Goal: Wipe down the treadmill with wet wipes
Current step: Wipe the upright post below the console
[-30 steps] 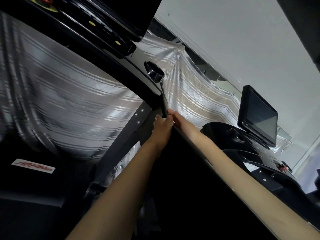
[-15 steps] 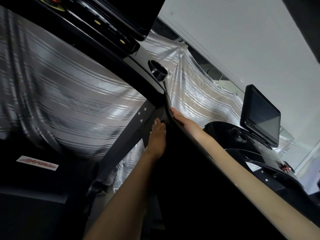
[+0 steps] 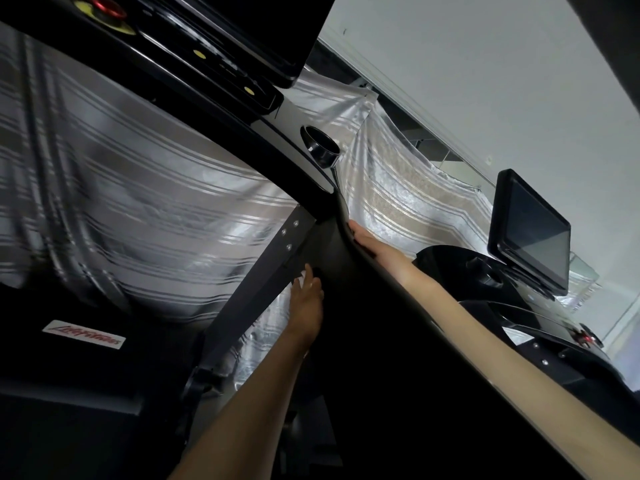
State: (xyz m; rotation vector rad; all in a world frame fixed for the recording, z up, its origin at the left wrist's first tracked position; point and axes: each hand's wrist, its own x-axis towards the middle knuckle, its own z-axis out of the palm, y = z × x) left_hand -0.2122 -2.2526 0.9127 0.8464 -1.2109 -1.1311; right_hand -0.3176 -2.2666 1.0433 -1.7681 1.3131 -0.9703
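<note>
While the left hand [image 3: 307,301] reaches up with its fingers stretched out fairly straight, it presses a small white wet wipe [image 3: 302,274] against the dark side arm [image 3: 349,306] of the treadmill [image 3: 304,188], right where that arm meets the grey upright strut [image 3: 277,251] with its row of bolts. Only a scrap of the wipe shows past the fingertips. The right hand [image 3: 367,243] lies higher up on the far edge of the same arm, apart from the left, with the black panel between them. Its fingers are hidden behind that edge, so I cannot tell whether they curl round it or only rest there. Above both hands the arm curves up to a round black cup holder [image 3: 320,147], and beyond that, toward the top left, sits the console [image 3: 214,39] with yellow dots and a red button [image 3: 102,2] on a yellow base. A white label [image 3: 83,334] with red lettering sits on the dark housing at the lower left. A silver striped curtain [image 3: 138,202] hangs behind the machine. To the right stands a second machine [image 3: 450,265] with a dark tilted screen [image 3: 531,233], and a pale wall [image 3: 485,64] fills the upper right.
</note>
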